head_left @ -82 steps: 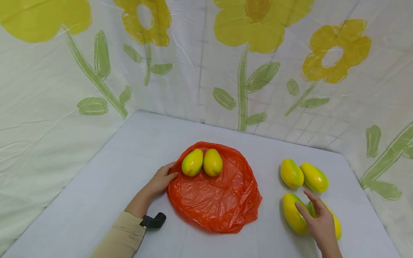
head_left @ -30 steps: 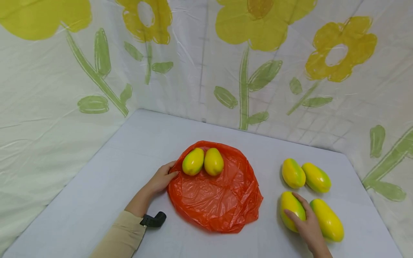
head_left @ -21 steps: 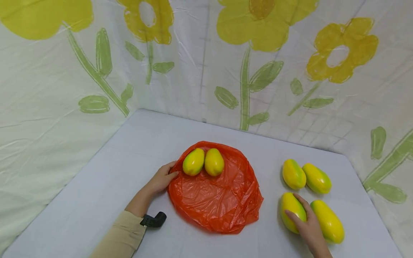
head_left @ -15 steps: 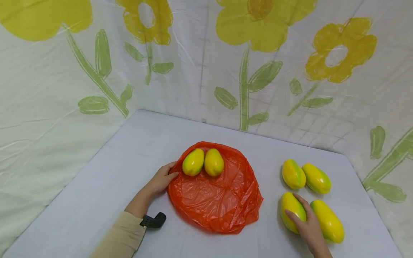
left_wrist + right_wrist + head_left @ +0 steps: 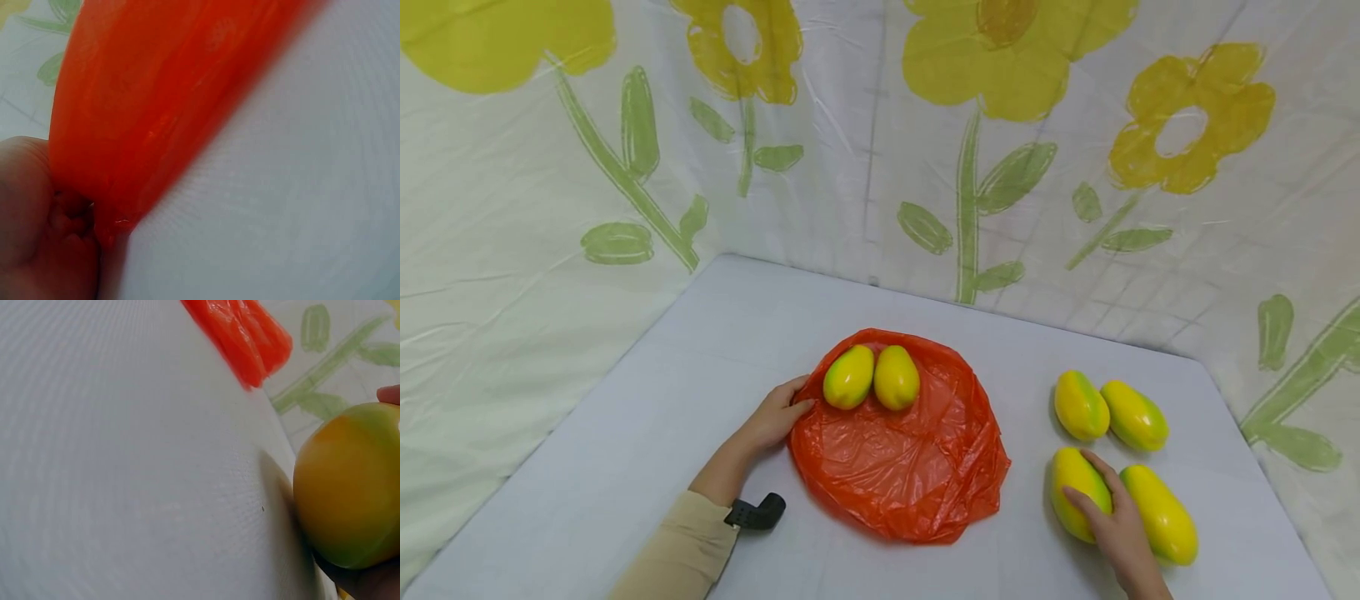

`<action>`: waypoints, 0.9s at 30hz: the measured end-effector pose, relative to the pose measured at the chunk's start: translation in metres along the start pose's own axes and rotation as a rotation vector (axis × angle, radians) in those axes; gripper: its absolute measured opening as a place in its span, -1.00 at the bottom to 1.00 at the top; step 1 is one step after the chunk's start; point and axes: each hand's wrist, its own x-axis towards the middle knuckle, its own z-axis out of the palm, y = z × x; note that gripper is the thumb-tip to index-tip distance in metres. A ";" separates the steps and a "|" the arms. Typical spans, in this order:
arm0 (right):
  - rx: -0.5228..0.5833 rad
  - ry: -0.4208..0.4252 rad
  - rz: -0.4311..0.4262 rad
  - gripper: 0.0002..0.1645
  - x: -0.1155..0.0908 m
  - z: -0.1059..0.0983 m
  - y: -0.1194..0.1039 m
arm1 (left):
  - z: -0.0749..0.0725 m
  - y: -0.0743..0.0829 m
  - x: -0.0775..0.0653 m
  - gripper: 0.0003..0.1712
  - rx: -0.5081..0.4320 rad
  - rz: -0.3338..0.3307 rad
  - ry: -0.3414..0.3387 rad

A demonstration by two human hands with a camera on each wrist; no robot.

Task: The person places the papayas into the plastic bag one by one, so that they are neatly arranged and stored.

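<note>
A red plastic bag (image 5: 895, 475) lies spread with its mouth up on the white table. Inside it, along its far side, two yellow-green papayas (image 5: 847, 379) sit side by side. My left hand (image 5: 772, 417) pinches the bag's left rim; in the left wrist view the gathered plastic (image 5: 115, 219) runs into the curled fingers. On the right my right hand (image 5: 1120, 521) grips a papaya (image 5: 1073, 492), thumb on its near side and fingers over the far side. The right wrist view shows this papaya (image 5: 350, 487) close beside the table surface.
Right beside my right hand lies another papaya (image 5: 1161, 517). Two more papayas (image 5: 1081, 406) rest side by side farther back. A white table (image 5: 700, 333) backs onto a flower-printed curtain (image 5: 850, 167). A black band (image 5: 756, 512) is on my left wrist.
My right hand has come down and left from above the near pair of papayas to grip the left one. Over the last second it stays there. My left hand keeps its hold on the bag.
</note>
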 end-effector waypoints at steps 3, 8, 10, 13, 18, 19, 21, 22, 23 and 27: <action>0.020 0.001 -0.003 0.03 0.000 0.000 0.000 | 0.000 0.000 0.000 -0.46 -0.003 0.004 0.001; 0.033 -0.001 0.004 0.03 0.002 -0.001 0.000 | 0.000 0.000 -0.001 -0.46 -0.018 -0.002 0.000; 0.036 -0.004 0.016 0.03 0.002 -0.002 0.000 | 0.000 0.000 -0.001 -0.46 -0.024 -0.004 -0.007; 0.044 -0.003 0.027 0.04 0.003 -0.004 0.000 | 0.000 0.000 -0.001 -0.46 -0.027 -0.008 -0.005; 0.049 0.000 0.039 0.05 0.004 -0.006 -0.001 | -0.001 0.001 -0.001 -0.46 -0.013 -0.005 0.002; 0.054 -0.002 0.043 0.05 0.004 -0.007 -0.001 | -0.001 0.001 -0.001 -0.46 -0.012 -0.003 -0.002; 0.063 -0.007 0.050 0.05 0.003 -0.007 -0.001 | 0.000 0.001 -0.002 -0.47 -0.017 -0.003 -0.004; 0.071 -0.009 0.050 0.05 0.003 -0.007 -0.001 | 0.000 0.001 -0.002 -0.47 -0.020 -0.003 -0.005; 0.077 -0.012 0.051 0.04 0.003 -0.007 -0.001 | 0.000 0.001 -0.002 -0.47 -0.018 0.000 -0.007; 0.088 -0.019 0.048 0.04 0.003 -0.007 -0.001 | 0.000 0.000 -0.001 -0.47 -0.020 0.008 -0.007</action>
